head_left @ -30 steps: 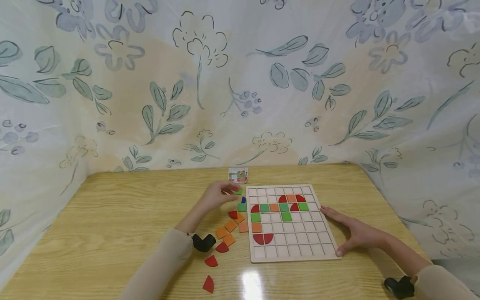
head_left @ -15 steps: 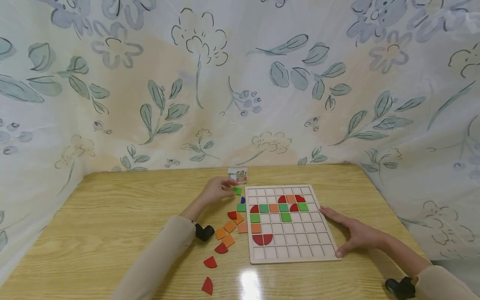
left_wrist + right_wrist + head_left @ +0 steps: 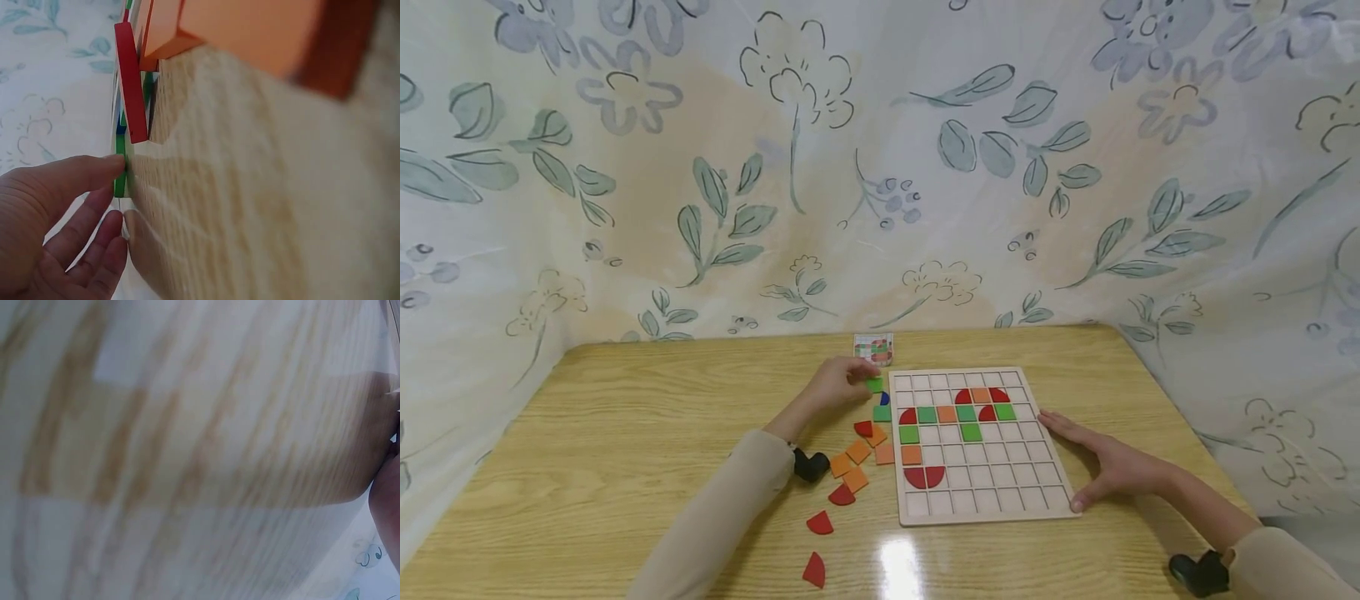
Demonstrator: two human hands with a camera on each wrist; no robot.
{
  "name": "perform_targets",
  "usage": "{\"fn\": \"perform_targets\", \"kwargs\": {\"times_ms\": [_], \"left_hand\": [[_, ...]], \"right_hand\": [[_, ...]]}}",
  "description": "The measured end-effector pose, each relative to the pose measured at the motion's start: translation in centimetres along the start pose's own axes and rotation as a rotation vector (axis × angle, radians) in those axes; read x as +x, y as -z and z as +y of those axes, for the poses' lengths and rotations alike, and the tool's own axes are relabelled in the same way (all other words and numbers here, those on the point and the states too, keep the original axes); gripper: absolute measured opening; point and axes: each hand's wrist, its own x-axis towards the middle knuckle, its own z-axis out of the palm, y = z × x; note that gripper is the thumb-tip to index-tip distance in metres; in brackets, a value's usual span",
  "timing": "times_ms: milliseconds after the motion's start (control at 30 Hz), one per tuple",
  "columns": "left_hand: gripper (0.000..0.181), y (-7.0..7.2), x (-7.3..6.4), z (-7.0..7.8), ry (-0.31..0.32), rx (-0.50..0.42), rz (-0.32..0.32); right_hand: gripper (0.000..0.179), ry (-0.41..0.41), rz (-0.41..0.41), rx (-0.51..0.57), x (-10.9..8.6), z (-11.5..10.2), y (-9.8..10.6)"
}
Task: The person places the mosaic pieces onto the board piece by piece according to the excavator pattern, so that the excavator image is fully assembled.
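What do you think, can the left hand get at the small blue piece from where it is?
Probably yes: the left hand is close by and nothing seems to cover the small blue piece, though the hand may first need to release the light green square it touches.

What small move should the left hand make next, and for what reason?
Probably pinch and lift the light-green tile: the left hand has its thumb against it, the right hand touches the edge of the grid board, and many cells there hold no piece.
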Motion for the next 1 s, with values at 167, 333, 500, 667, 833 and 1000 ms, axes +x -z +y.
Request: {"fn": "perform_targets", "kwargs": {"times_ms": [167, 333, 500, 667, 833, 1000], "left_hand": [[0.026, 0.1, -0.9, 0.0, -0.007, 0.023, -0.017], [0.028, 0.7, -2.3, 0.0, -0.076, 0.062, -0.039], [0.030, 1.5, -3.8, -0.4, -0.122, 0.102, -0.070], [0.031, 2.2, -5.1, -1.0, -0.157, 0.105, -0.083], [0.031, 2.4, -5.5, -1.6, -0.158, 0.108, -0.070], [0.031, 2.3, -5.6, -1.7, -0.160, 0.101, -0.044]], "right_hand": [[0.112, 0.002, 0.001, 0.000, 0.0, -0.1, 0.0], [0.112, -0.005, -0.004, 0.006, 0.0, -0.1, 0.1], [0.112, -0.005, -0.007, 0.020, 0.0, -0.2, 0.1], [0.111, -0.024, -0.008, 0.012, -0.1, -0.5, 0.2], [0.111, -0.045, -0.004, 0.007, -0.2, -0.5, 0.2], [0.111, -0.061, -0.001, 0.011, -0.2, -0.5, 0.1]]}}
